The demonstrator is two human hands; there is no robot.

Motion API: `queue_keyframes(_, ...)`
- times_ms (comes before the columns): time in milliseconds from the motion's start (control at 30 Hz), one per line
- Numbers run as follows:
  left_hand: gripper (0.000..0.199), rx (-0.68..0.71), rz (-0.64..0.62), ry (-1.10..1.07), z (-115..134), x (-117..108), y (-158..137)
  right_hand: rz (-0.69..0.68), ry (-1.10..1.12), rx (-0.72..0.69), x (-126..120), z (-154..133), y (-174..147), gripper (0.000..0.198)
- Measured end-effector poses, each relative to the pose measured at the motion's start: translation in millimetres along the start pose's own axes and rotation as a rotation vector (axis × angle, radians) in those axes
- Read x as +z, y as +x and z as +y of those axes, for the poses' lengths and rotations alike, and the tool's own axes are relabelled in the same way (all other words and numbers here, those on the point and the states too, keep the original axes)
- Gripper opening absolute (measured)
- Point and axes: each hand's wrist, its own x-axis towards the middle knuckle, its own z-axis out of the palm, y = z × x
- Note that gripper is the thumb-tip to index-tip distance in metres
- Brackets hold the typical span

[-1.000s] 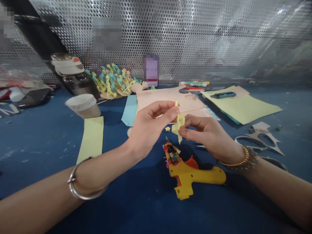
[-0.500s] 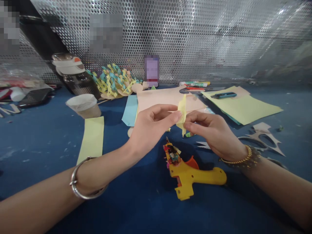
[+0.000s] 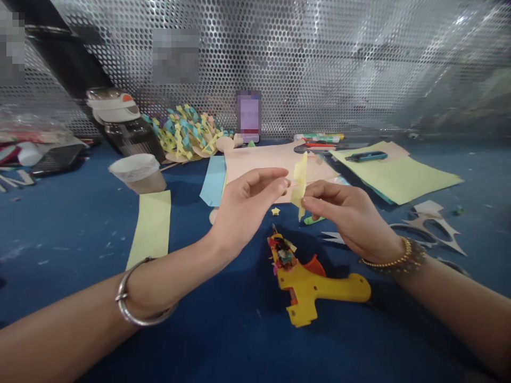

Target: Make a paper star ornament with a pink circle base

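My right hand (image 3: 345, 215) pinches a small yellow paper cutout (image 3: 299, 183) by its lower edge, held up nearly edge-on. Just left of it, my left hand (image 3: 253, 205) has thumb and forefinger closed; a thin pale strand runs from these fingertips to the paper, too fine to name. Under the hands, a tiny yellow paper star (image 3: 275, 211) lies on the blue table. A yellow glue gun (image 3: 315, 287) rests on its side in front, nozzle pointing away from me, with coloured scraps stuck near its tip.
Left stand a paper cup (image 3: 139, 178), a dark bottle (image 3: 128, 133) and a yellow paper strip (image 3: 150, 229). Behind are pink sheets (image 3: 259, 159), a cluster of paper stars (image 3: 191, 130) and a phone (image 3: 248, 114). Scissors (image 3: 415, 233) and a cutter (image 3: 367, 156) on yellow paper lie right.
My left fingers have come off the yellow cutout and drawn slightly left, a thin strand now spanning the gap. My right hand still holds the cutout, nearly in place.
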Motion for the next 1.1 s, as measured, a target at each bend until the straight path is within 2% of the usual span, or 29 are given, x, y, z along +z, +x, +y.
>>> queue_keyframes(100, 0.020, -0.049, -0.003, 0.009, -3.1, -2.5, 0.4, -0.002, 0.174, 0.086, -0.3, 0.6, -0.2, 0.012)
queue_keyframes(167, 0.022, -0.104, -0.049, 0.013, -5.3, -4.0, -0.2, -0.013, 0.266, 0.135, -0.6, 0.9, 0.1, 0.012)
queue_keyframes(367, 0.030, -0.158, -0.192, 0.123, -5.2, -3.9, -4.0, -0.046, 0.397, 0.173, -2.7, 3.3, 3.0, 0.014)
queue_keyframes(533, 0.034, -0.186, -0.228, 0.078, -1.9, -2.3, -6.1, -0.076, 0.433, 0.182, -4.2, 5.9, 4.6, 0.014)
queue_keyframes(800, 0.047, -0.176, -0.248, 0.089, -2.4, -2.5, -8.0, -0.002, 0.418, 0.160, -0.7, 6.2, 4.8, 0.013)
queue_keyframes(1100, 0.049, -0.165, -0.237, 0.106, -2.7, -2.8, -10.2, 0.000, 0.368, 0.100, 0.7, 2.6, 1.3, 0.011)
